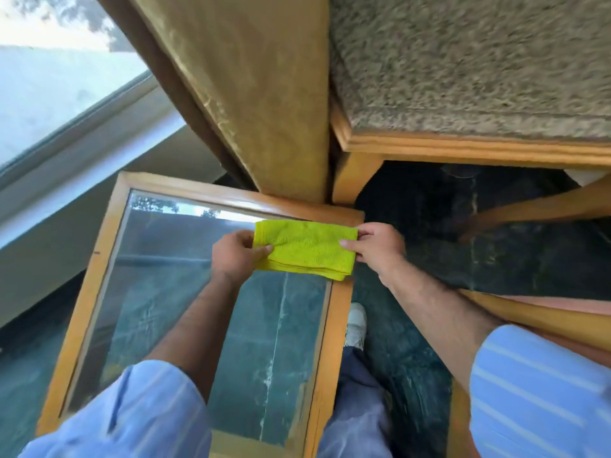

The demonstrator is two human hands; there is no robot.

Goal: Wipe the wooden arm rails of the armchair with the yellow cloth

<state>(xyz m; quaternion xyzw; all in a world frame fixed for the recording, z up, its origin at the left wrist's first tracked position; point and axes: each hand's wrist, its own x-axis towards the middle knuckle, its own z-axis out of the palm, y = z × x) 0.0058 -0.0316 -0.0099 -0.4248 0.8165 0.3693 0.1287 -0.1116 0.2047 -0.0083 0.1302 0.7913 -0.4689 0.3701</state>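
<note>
The yellow cloth (305, 247) is a bright lime-yellow microfibre square folded into a thick rectangle, its layered edges showing along the lower side and a hemmed border along the left end. Its long axis runs roughly from 9 o'clock to 3 o'clock, tilted a little so the right end sits lower. It is held above the far right corner of a glass-topped table (337, 325) with a wooden frame, covering that corner's glass and part of the frame.

The left hand (236, 252) grips the cloth's left end, thumb on top and fingers curled beneath, pinching the fabric. The right hand (380, 244) pinches the right end the same way, thumb pressed on the upper face.

At 12 o'clock from the cloth hangs a tan curtain (251, 94). At 1 to 2 o'clock is the armchair (479, 61) with a nubby beige cushion, and its wooden rail (479, 148) runs along the cushion's near edge, well apart from the cloth. Both forearms come from blue striped sleeves (535, 385)
</note>
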